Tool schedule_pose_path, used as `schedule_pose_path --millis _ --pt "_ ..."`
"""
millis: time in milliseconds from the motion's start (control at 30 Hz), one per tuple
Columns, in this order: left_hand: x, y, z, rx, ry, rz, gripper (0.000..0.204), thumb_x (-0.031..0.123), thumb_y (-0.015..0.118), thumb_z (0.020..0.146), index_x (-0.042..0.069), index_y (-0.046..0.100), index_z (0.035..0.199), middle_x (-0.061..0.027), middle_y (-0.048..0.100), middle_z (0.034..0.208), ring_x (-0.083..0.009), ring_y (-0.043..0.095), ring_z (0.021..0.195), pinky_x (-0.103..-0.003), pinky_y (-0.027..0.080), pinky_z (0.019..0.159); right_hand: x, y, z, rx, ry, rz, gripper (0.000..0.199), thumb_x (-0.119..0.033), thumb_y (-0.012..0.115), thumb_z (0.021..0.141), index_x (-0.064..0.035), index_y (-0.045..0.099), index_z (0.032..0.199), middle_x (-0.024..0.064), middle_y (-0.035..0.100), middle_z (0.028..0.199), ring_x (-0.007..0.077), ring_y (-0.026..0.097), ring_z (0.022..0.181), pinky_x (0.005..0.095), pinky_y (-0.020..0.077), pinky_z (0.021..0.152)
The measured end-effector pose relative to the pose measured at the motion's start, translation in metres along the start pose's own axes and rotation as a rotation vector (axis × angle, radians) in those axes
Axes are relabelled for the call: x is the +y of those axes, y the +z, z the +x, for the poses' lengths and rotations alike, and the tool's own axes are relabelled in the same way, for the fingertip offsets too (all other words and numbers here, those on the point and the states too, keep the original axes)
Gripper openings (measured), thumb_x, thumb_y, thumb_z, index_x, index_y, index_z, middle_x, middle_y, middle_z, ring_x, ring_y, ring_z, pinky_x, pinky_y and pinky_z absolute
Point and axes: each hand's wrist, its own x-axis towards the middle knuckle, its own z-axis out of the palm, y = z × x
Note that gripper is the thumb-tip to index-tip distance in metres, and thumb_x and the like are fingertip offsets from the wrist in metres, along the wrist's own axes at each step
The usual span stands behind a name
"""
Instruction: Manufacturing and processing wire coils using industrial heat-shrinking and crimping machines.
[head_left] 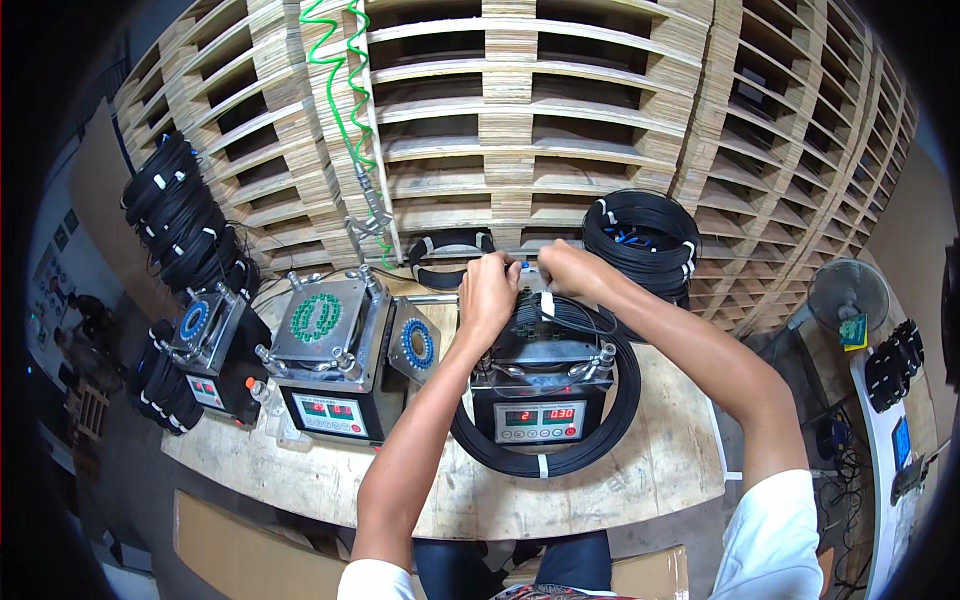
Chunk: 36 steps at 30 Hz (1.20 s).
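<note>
Nearest the camera, two bare forearms in short white sleeves rise from the lower edge and meet over a grey metal bench machine with a red-digit control panel (541,420). A large black coil of thin cable bound with white ties (548,455) lies flat on the pale wooden plywood worktable (660,470), ringing that machine, its far arc draped over the machine's top.

The left hand (487,292) is curled with fingertips pressed together at the coil's far edge, apparently pinching strands, though the contact itself is hidden behind the knuckles. The right hand (568,270) is closed likewise just beside it, a little farther from the body, pinching near a white tie (547,304). The cable ends being worked lie directly under both grips, at the far side of the coil; the strands there run left to right, across the line of the forearms. Both hands are equally close.

To the left stand a second grey machine with a green-ringed round plate on top (322,330) and a third, smaller machine with a blue-ringed plate (200,335). Behind the right hand sits another stacked black cable coil (642,235), and more coils hang at far left (172,205). A green spiral air hose (345,80) dangles before stacked wooden pallets (600,100). A small standing fan (847,292) is at right.
</note>
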Motion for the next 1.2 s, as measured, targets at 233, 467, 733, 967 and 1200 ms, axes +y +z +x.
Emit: schedule_pose_path --millis 233,467,733,967,1200 --pt "0.008 -0.003 -0.008 0.058 0.03 0.07 0.021 0.022 0.067 0.092 0.003 0.072 0.098 -0.024 0.07 0.088 -0.0433 0.067 0.085 -0.051 0.053 0.074 0.002 -0.01 0.003 -0.056 0.024 0.04 0.015 0.003 0.075 0.065 0.0025 0.071 0.08 0.0213 0.07 0.078 0.0361 0.071 0.075 0.0398 0.0554 0.061" --pt "0.012 -0.002 -0.005 0.048 0.056 0.045 0.019 0.02 0.066 0.092 0.002 0.072 0.097 -0.0245 0.069 0.088 -0.0434 0.067 0.085 -0.051 0.052 0.073 -0.007 -0.016 -0.006 0.045 -0.103 -0.09 0.009 0.0 0.072 0.068 0.0003 0.071 0.077 0.0209 0.071 0.082 0.0385 0.07 0.08 0.0434 0.0563 0.068" --pt "-0.005 -0.006 0.026 -0.25 0.283 0.234 0.015 0.017 0.071 0.086 0.002 0.074 0.089 -0.0231 0.07 0.088 -0.0413 0.068 0.086 -0.049 0.054 0.074 0.002 0.014 -0.02 0.263 -0.021 0.013 0.009 0.003 0.071 0.073 0.0039 0.07 0.082 0.0236 0.069 0.081 0.0398 0.069 0.08 0.0426 0.0552 0.071" --pt "0.003 -0.017 0.038 -0.417 0.568 0.43 0.008 0.01 0.072 0.078 0.002 0.074 0.079 -0.0198 0.071 0.081 -0.0384 0.07 0.081 -0.047 0.057 0.07 -0.008 0.01 -0.026 0.243 0.058 0.177 0.014 0.004 0.073 0.073 0.0072 0.069 0.086 0.0259 0.068 0.083 0.04 0.069 0.082 0.0425 0.0551 0.073" --pt "0.025 -0.017 0.046 -0.478 0.693 0.601 0.006 0.009 0.073 0.077 0.004 0.074 0.08 -0.018 0.072 0.08 -0.0351 0.073 0.081 -0.044 0.059 0.069 0.001 0.02 -0.027 0.294 0.102 0.193 0.016 0.006 0.071 0.073 0.0074 0.071 0.089 0.0271 0.069 0.086 0.0384 0.071 0.085 0.0426 0.0554 0.076"
